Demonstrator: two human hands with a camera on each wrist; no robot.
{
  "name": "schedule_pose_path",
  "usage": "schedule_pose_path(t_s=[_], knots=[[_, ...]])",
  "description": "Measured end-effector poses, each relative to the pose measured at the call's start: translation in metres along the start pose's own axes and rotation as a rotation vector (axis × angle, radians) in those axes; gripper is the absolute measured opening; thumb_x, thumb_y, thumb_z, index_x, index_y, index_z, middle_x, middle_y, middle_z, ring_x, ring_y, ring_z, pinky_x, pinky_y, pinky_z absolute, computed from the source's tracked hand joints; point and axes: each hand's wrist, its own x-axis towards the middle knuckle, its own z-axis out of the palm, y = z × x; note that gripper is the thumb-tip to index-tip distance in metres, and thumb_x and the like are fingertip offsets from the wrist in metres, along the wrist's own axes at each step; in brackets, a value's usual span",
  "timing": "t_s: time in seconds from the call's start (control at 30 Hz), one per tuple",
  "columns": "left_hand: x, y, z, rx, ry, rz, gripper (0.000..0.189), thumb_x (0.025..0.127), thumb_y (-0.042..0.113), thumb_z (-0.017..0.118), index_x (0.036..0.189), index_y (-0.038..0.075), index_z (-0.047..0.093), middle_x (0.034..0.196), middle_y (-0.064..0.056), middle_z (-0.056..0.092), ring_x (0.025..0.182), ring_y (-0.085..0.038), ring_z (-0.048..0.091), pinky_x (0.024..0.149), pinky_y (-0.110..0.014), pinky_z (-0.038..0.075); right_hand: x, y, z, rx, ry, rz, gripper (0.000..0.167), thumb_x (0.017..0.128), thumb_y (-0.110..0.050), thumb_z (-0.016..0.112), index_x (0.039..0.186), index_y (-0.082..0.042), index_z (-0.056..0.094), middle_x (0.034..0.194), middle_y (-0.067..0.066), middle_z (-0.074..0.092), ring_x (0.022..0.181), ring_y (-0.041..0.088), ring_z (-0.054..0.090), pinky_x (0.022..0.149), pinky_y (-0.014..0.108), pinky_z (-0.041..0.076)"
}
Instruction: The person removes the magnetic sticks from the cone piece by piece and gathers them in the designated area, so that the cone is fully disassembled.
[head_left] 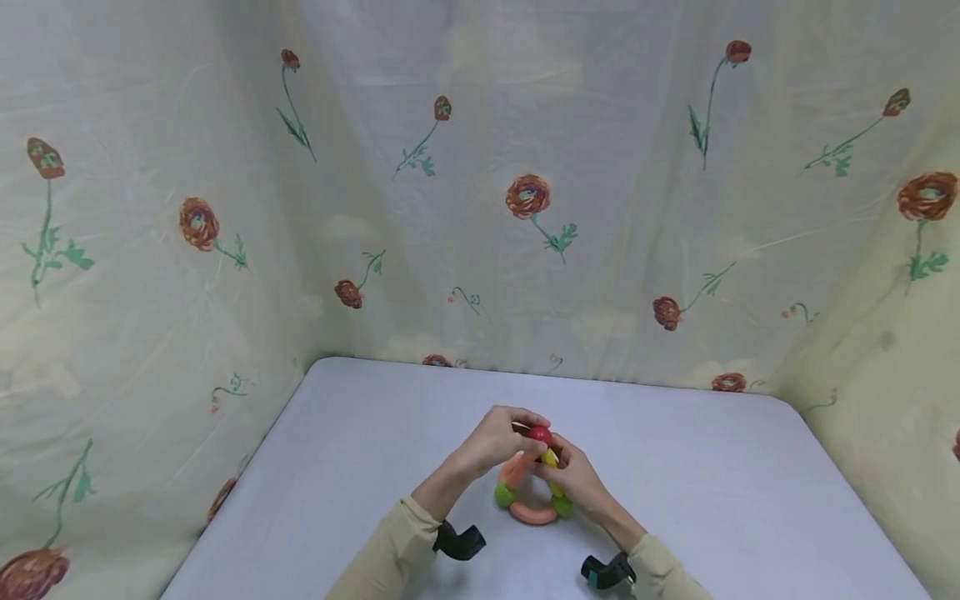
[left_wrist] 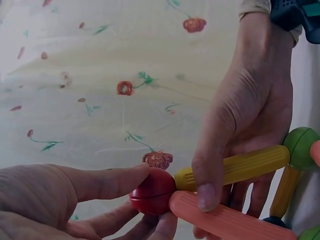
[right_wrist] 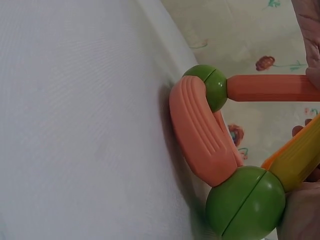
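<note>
My left hand (head_left: 497,437) pinches a red ball (left_wrist: 152,192) between its thumb and fingers. The ball sits at the top corner of a toy frame of ribbed rods and balls. Beside it, my right hand (head_left: 579,482) grips a yellow rod (left_wrist: 255,164), its thumb also lying over a straight coral rod (left_wrist: 230,216). Both rods meet the red ball; how firmly they join it cannot be told. Lower down, a near green ball (right_wrist: 246,202) and a farther green ball (right_wrist: 216,87) are linked by a curved coral rod (right_wrist: 200,127) close to the tabletop.
A white table (head_left: 390,417) lies under the toy. Flower-printed curtains (head_left: 600,208) hang behind and at both sides. In the left wrist view, an orange-yellow rod (left_wrist: 286,190) and part of a dark ball (left_wrist: 274,220) show beyond the right hand. Each wrist wears a black camera mount (head_left: 459,542).
</note>
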Motion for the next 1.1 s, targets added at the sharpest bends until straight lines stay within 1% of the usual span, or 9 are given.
schedule_pose_path(t_s=[0.13,0.3,0.47,0.53,0.6,0.73,0.83,1.0,1.1], knots=[[0.001,-0.001,-0.002,-0.002,-0.028,-0.001,0.028,0.084,0.007,0.072,0.111,0.009,0.068,0.106,-0.004,0.065,0.095,-0.018,0.060,0.082,-0.031,0.054,0.000,0.000,0.000,-0.012,0.012,0.009,0.054,0.089,-0.018,0.068,0.138,-0.007,0.048,0.135,0.015,0.051,0.117,0.024,0.050,0.093,0.022,0.048],[0.003,-0.004,-0.009,-0.038,-0.081,-0.011,0.029,0.086,0.007,0.070,0.115,0.008,0.066,0.111,-0.006,0.064,0.100,-0.019,0.059,0.089,-0.036,0.053,0.000,-0.001,0.000,-0.037,0.033,0.020,0.049,0.088,-0.019,0.069,0.133,-0.007,0.052,0.132,0.012,0.053,0.113,0.017,0.050,0.091,0.020,0.047],[0.008,-0.005,-0.023,-0.122,-0.161,-0.005,0.034,0.088,0.010,0.069,0.122,0.004,0.063,0.118,-0.008,0.060,0.102,-0.020,0.060,0.096,-0.041,0.050,0.000,-0.003,-0.001,-0.022,0.016,0.008,0.047,0.088,-0.016,0.070,0.130,-0.004,0.053,0.125,0.012,0.055,0.107,0.015,0.052,0.089,0.019,0.047],[0.010,-0.005,-0.029,-0.157,-0.170,-0.015,0.035,0.089,0.010,0.068,0.123,0.005,0.063,0.120,-0.009,0.059,0.102,-0.020,0.061,0.098,-0.041,0.049,0.001,-0.004,-0.001,-0.023,0.004,0.004,0.047,0.087,-0.018,0.071,0.129,-0.004,0.053,0.126,0.014,0.054,0.109,0.015,0.052,0.089,0.018,0.046],[0.013,-0.008,-0.036,-0.174,-0.163,-0.021,0.034,0.089,0.011,0.068,0.123,0.006,0.063,0.121,-0.009,0.058,0.103,-0.021,0.061,0.099,-0.041,0.048,0.001,-0.005,-0.002,-0.029,-0.011,0.002,0.048,0.087,-0.020,0.071,0.129,-0.005,0.053,0.130,0.016,0.053,0.112,0.017,0.051,0.091,0.017,0.045],[0.028,-0.020,-0.049,-0.159,-0.119,-0.032,0.033,0.089,0.012,0.068,0.122,0.010,0.065,0.120,-0.009,0.060,0.103,-0.020,0.062,0.099,-0.041,0.047,0.001,-0.006,-0.003,-0.030,-0.017,0.011,0.049,0.087,-0.023,0.072,0.129,-0.007,0.054,0.135,0.015,0.052,0.118,0.019,0.049,0.100,0.024,0.043],[0.045,-0.033,-0.054,-0.169,-0.085,-0.063,0.033,0.090,0.013,0.067,0.123,0.012,0.065,0.121,-0.008,0.061,0.105,-0.020,0.060,0.103,-0.044,0.043,0.000,-0.006,-0.004,-0.038,-0.017,0.019,0.049,0.086,-0.024,0.073,0.129,-0.009,0.055,0.135,0.011,0.053,0.120,0.016,0.050,0.105,0.029,0.041],[0.078,-0.058,-0.052,-0.224,-0.020,-0.096,0.035,0.088,0.013,0.069,0.123,0.014,0.065,0.125,-0.008,0.061,0.108,-0.019,0.059,0.107,-0.049,0.039,0.000,-0.004,-0.006,-0.055,-0.021,0.004,0.050,0.088,-0.023,0.071,0.131,-0.008,0.053,0.137,0.011,0.053,0.122,0.012,0.050,0.104,0.025,0.042],[0.096,-0.074,-0.049,-0.219,0.025,-0.111,0.037,0.086,0.010,0.070,0.123,0.012,0.065,0.124,-0.007,0.062,0.106,-0.018,0.059,0.104,-0.045,0.043,0.000,-0.003,-0.005,-0.056,-0.020,-0.007,0.049,0.088,-0.022,0.071,0.132,-0.007,0.053,0.136,0.012,0.053,0.121,0.012,0.052,0.102,0.023,0.043]])
